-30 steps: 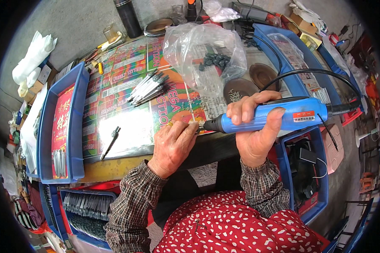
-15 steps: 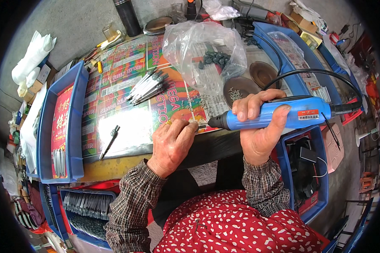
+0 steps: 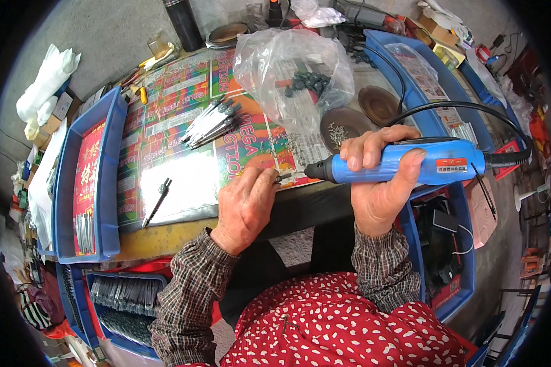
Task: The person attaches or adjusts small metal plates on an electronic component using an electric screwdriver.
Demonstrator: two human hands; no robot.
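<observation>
My right hand (image 3: 379, 199) is wrapped round the blue body of a corded electric screwdriver (image 3: 431, 166), its black nose pointing left. A short gap parts that nose from my left hand (image 3: 245, 205). The left fingers are pinched on a small dark part (image 3: 283, 178), of which only the end shows. Just beyond the hands, small screws (image 3: 338, 133) lie in a shallow brown bowl (image 3: 326, 124), and more are scattered on the table. A bundle of white rods with dark ends (image 3: 211, 125) rests farther back. One dark rod (image 3: 158, 202) lies apart at the left.
A clear plastic bag (image 3: 254, 55) holds dark knobs (image 3: 309, 82). Blue trays stand at the left (image 3: 111, 177) and far right (image 3: 404, 79). Below the table, a blue bin (image 3: 128, 286) holds many rods. The screwdriver's black cable (image 3: 471, 104) loops over the right side.
The screwdriver's nose has drawn slightly right, away from the left fingers. My left hand has shifted a little left, and the gap between them is wider.
</observation>
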